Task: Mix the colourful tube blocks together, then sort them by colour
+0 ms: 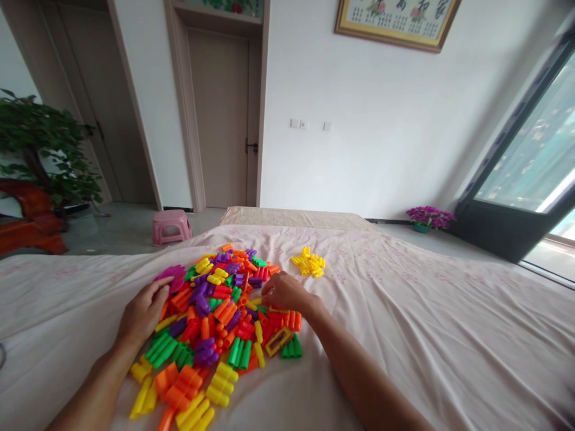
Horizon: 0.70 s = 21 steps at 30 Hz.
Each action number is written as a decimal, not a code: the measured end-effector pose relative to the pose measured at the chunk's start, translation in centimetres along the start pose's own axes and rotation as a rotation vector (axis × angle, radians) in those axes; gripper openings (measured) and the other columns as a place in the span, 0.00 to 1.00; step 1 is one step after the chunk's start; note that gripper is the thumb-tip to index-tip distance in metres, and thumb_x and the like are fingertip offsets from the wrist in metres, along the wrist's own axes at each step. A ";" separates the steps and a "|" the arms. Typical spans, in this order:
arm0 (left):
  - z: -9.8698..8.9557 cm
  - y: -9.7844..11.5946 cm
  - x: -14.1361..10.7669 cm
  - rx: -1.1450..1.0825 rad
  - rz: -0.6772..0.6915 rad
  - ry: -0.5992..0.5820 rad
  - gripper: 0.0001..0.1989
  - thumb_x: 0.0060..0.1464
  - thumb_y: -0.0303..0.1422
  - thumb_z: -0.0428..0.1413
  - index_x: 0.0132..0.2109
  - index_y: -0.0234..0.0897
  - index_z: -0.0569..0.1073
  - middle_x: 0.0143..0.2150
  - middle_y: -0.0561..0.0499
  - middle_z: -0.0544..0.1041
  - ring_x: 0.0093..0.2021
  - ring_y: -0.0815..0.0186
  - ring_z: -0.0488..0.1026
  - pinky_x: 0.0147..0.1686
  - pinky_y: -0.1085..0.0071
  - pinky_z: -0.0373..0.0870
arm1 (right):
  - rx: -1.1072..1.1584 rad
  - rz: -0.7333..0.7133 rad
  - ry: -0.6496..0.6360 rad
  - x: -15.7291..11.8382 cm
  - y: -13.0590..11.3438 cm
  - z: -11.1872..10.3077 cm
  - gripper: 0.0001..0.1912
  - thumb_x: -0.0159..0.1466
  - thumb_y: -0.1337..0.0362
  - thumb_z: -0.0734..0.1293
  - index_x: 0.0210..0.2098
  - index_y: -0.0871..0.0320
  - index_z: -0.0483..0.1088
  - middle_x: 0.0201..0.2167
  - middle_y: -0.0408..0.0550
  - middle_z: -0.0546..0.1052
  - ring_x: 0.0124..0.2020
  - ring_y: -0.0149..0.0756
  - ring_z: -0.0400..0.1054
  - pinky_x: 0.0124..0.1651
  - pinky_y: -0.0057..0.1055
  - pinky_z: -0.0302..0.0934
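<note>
plastic pile (225,311), one, mixed-colour, at dial centre; yellow cluster (309,263), one, at two o'clock; left hand (141,310) at nine, right hand (290,293) at three; cannot tell whether either is clamped on anything.

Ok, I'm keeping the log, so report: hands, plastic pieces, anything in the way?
Left hand at magenta piece, grip unclear. Right hand at mixed pile, grip unclear. Yellow group apart, beyond right hand. In the way: mixed pile crowding right hand.
</note>
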State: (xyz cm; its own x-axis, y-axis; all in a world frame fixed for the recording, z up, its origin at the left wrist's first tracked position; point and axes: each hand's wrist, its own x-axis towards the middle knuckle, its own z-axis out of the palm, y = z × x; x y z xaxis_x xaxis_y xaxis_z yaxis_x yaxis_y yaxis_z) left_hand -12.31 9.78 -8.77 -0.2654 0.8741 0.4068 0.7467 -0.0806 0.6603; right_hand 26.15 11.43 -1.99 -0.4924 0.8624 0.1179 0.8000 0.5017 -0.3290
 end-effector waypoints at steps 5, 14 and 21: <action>0.0 -0.1 -0.1 0.002 -0.010 -0.001 0.24 0.60 0.46 0.45 0.55 0.42 0.75 0.57 0.46 0.77 0.58 0.56 0.73 0.59 0.61 0.66 | -0.036 -0.021 -0.019 0.0 -0.5 -0.1 0.08 0.58 0.61 0.72 0.37 0.51 0.82 0.36 0.46 0.82 0.42 0.39 0.72 0.43 0.29 0.60; 0.0 0.1 -0.1 0.004 0.009 0.014 0.24 0.60 0.47 0.45 0.54 0.41 0.76 0.55 0.45 0.78 0.56 0.55 0.74 0.58 0.61 0.68 | 0.025 0.273 0.228 0.0 3.3 -2.2 0.08 0.62 0.62 0.67 0.38 0.55 0.79 0.37 0.46 0.81 0.39 0.36 0.73 0.39 0.27 0.58; 0.1 0.0 0.0 -0.001 -0.006 0.005 0.24 0.60 0.47 0.45 0.54 0.41 0.75 0.56 0.45 0.77 0.58 0.55 0.73 0.59 0.61 0.67 | 0.041 0.721 0.401 -0.7 8.1 -3.3 0.13 0.62 0.57 0.65 0.44 0.51 0.77 0.42 0.46 0.81 0.44 0.41 0.74 0.39 0.30 0.60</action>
State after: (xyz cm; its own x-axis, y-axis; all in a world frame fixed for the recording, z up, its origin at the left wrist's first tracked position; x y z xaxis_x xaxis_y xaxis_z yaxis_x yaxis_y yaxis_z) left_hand -12.29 9.81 -8.83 -0.2725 0.8724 0.4058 0.7445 -0.0759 0.6632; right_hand 34.14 15.14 -1.62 0.3035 0.9341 0.1879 0.8556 -0.1804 -0.4851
